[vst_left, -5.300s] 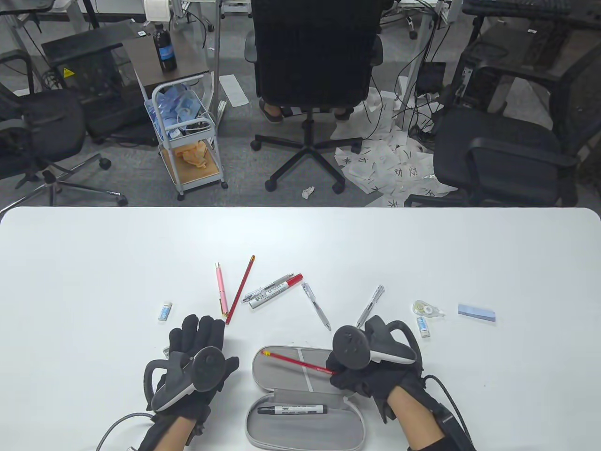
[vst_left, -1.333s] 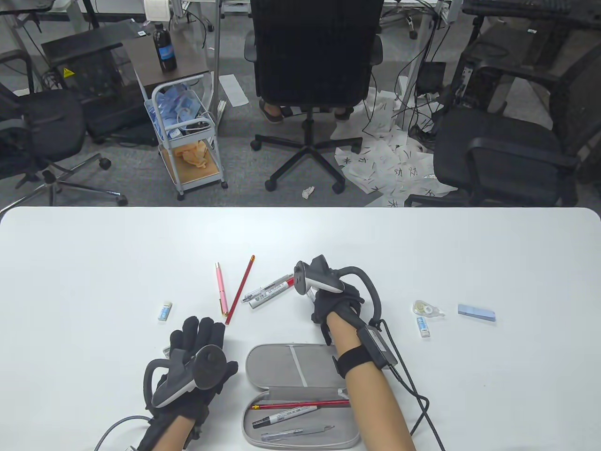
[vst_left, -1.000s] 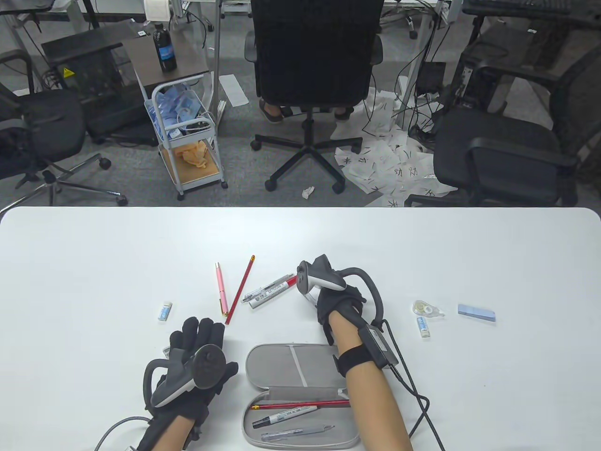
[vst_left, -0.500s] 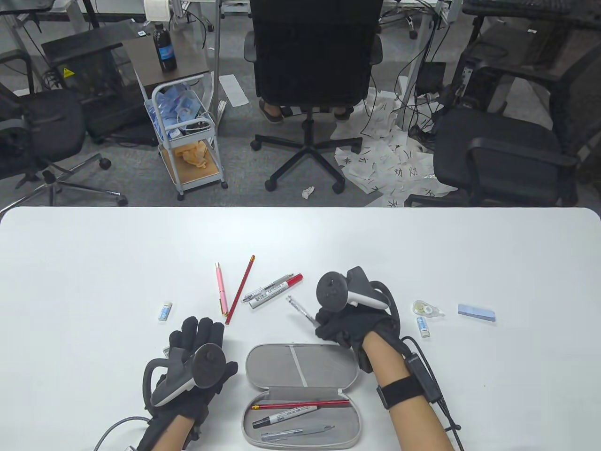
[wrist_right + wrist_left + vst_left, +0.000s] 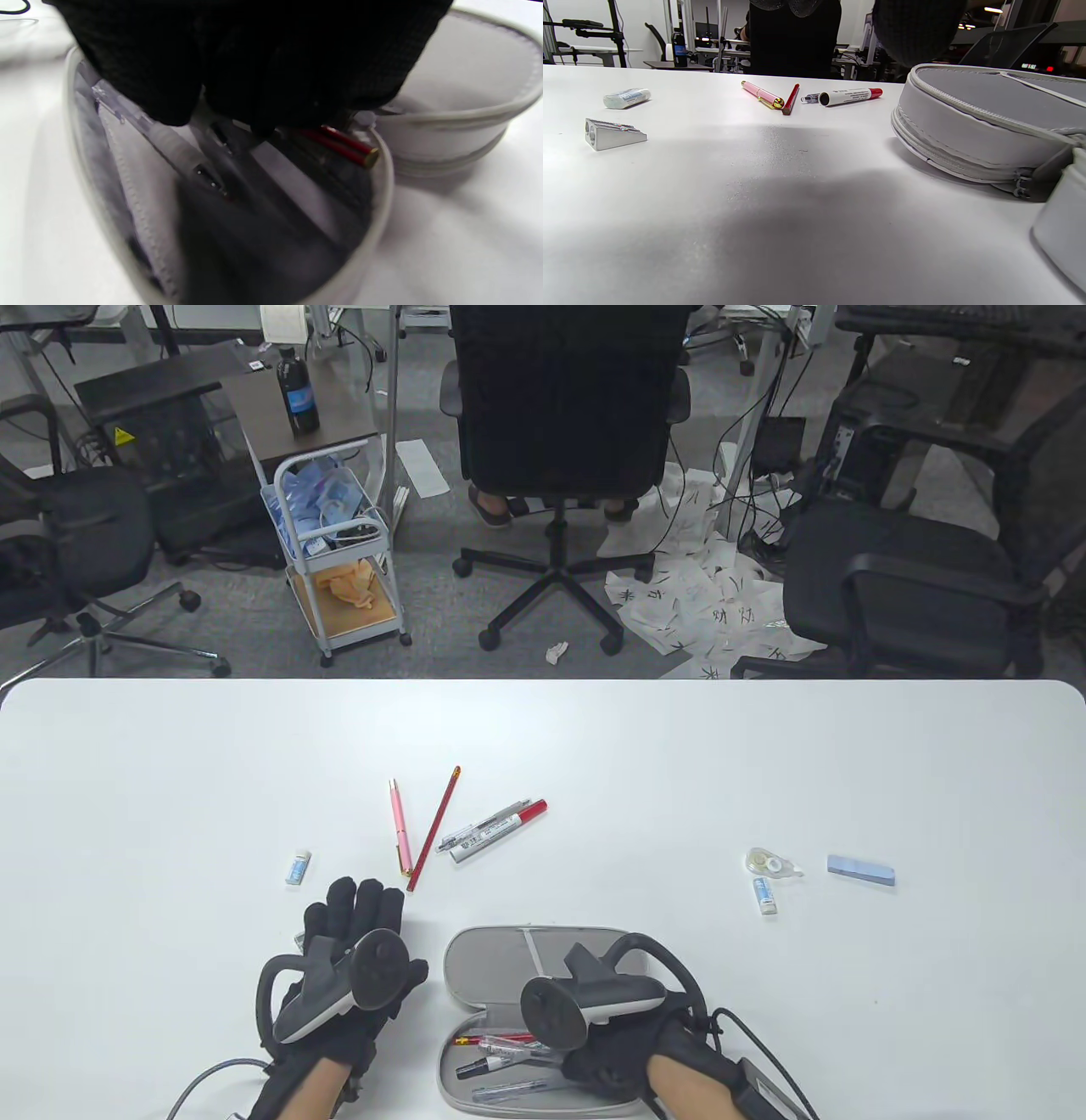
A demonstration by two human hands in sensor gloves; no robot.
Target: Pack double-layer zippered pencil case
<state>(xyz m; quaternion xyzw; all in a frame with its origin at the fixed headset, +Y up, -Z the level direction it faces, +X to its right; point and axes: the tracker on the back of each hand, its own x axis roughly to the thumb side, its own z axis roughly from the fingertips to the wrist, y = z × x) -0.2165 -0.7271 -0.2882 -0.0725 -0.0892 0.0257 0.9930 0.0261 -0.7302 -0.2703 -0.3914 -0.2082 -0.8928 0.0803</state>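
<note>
A white table (image 5: 170, 780) with rounded far corners and a smooth matte top fills the lower half of the table view. Beyond its 12 o'clock edge lies grey office carpet with a black mesh swivel chair (image 5: 564, 407), more black chairs at 10 and 2 o'clock, a small white wire cart (image 5: 335, 551) at 11 o'clock, and scattered printed papers (image 5: 713, 602) and cables on the floor.

The grey fabric pencil case (image 5: 501, 959) lies open at 6 o'clock, an oval clamshell with a pale zip round its rim; its far half is bare apart from a thin white strap, and its near tray holds a red pencil (image 5: 501, 1038), a black-capped marker (image 5: 475, 1066) and a clear pen (image 5: 509, 1090). The right hand (image 5: 607, 1060) is down in the near tray, its black knit fingers (image 5: 169, 84) bunched over a clear plastic pen (image 5: 169, 140); whether they grip it or merely press it I cannot tell.

The left hand (image 5: 352, 950) rests flat on the table at 7 o'clock of the case, fingers straight and slightly spread, holding nothing. Just past it a wedge-shaped metal sharpener (image 5: 611, 134) sits on the table.

Toward 11 o'clock from the case lie a glossy pink pen (image 5: 400, 836) with a gold tip, a second red pencil (image 5: 434, 827), and a white marker with a red cap (image 5: 501, 831) beside a grey pen. A small eraser (image 5: 298, 867) lies at 9 o'clock. At 3 o'clock sit a clear correction-tape dispenser (image 5: 770, 861), another small eraser (image 5: 765, 894) and a flat pale-blue block (image 5: 861, 869).
</note>
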